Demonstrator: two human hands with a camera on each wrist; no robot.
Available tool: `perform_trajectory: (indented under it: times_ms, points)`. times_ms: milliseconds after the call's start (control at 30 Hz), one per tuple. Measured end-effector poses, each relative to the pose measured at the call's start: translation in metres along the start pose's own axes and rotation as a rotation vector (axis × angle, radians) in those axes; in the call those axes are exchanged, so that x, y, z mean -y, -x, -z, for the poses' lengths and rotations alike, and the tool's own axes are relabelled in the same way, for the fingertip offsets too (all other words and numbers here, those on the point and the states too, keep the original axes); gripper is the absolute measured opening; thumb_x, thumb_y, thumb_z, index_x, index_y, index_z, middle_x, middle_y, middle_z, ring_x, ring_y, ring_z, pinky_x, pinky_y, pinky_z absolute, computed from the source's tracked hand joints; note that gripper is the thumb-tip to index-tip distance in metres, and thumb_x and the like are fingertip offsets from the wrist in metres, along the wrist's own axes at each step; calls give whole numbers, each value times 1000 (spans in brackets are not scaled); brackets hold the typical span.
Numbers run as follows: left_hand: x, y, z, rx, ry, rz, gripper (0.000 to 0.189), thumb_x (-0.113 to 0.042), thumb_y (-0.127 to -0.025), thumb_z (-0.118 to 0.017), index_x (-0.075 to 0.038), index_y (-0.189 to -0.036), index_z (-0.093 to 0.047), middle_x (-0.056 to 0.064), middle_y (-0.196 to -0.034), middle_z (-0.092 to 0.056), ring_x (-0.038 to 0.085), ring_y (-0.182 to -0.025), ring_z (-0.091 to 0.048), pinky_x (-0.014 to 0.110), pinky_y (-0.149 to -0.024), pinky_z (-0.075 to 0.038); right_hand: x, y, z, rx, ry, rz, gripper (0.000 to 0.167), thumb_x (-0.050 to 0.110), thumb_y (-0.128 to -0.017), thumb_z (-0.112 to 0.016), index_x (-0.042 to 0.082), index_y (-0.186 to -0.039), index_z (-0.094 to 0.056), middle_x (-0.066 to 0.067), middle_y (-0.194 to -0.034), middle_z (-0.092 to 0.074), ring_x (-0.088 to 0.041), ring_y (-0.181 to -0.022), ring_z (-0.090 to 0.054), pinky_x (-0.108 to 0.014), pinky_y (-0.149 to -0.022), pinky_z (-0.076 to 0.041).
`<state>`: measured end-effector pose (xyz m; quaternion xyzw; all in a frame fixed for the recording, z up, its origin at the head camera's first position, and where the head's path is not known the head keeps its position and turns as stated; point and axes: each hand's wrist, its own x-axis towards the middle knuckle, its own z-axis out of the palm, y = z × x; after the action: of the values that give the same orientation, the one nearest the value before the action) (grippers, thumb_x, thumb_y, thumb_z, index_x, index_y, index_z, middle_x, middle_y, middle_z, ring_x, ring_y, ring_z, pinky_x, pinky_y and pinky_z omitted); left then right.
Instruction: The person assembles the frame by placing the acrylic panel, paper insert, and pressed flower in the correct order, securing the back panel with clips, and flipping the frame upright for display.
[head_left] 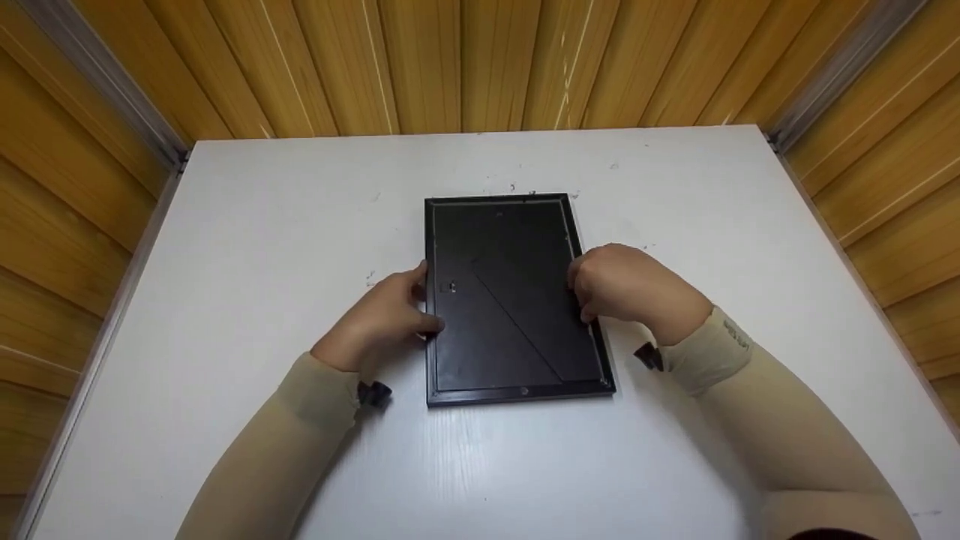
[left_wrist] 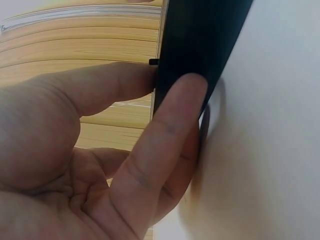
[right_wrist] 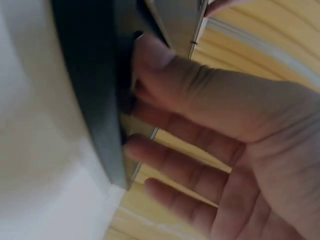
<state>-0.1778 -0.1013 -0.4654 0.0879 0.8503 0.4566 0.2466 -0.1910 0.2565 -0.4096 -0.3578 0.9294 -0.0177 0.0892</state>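
Note:
A black picture frame [head_left: 517,300] lies back side up, with the diagonal line of its stand showing on the backing board. My left hand [head_left: 382,315] holds its left edge, thumb on the upper rim and other fingers against the outer side [left_wrist: 195,45]. Close to that thumb, a small metal clip [head_left: 452,286] sits on the backing. At the right edge, my right hand [head_left: 626,289] pinches with thumb and index finger at the inner rim. A small dark piece [right_wrist: 126,75] shows by those fingertips; its exact kind is partly hidden. The other right fingers are loosely bent.
The frame rests on a white table [head_left: 300,210] with small dark marks. Wood-patterned panels [head_left: 480,67] stand behind and at both sides, with grey metal posts [head_left: 112,75] in the corners. Each wrist carries a small black device [head_left: 373,394] below a beige sleeve.

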Motion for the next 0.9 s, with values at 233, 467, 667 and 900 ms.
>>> perform_trajectory:
  times_ms: [233,467,667,900]
  points:
    - [1,0,-1,-6,-3,5,111,-10,-92,-86,-9,-181,-20,18,-144,-70,20,-94,-78,41,-105,-63,28,-14,0,27,285,-53,20,2,-74,-100,5,-78,-81,-7,-84,-79,-30,-78,-76,-46,-76,-67]
    - [3,-2,-4,-14,41,12,111,-8,-92,-87,-10,-181,-22,18,-139,-67,19,-86,-78,33,-89,-66,24,-11,-2,22,280,-77,19,4,-75,-101,7,-87,-86,-8,-96,-81,-32,-88,-76,-46,-77,-64]
    - [7,-2,-10,-17,16,1,109,-11,-91,-89,-10,-180,-26,18,-136,-67,16,-83,-77,34,-95,-62,-8,23,-10,172,-105,-315,80,41,-96,-92,1,-158,-63,-23,-172,-53,-52,-154,-55,-69,-124,-52]
    - [14,-2,-9,-52,10,-28,100,-13,-91,-89,-8,-176,-38,18,-139,-73,17,-89,-76,40,-100,-63,-31,37,-35,138,-416,-339,97,45,-101,-86,1,-173,-41,-27,-182,-36,-53,-168,-35,-70,-139,-31]
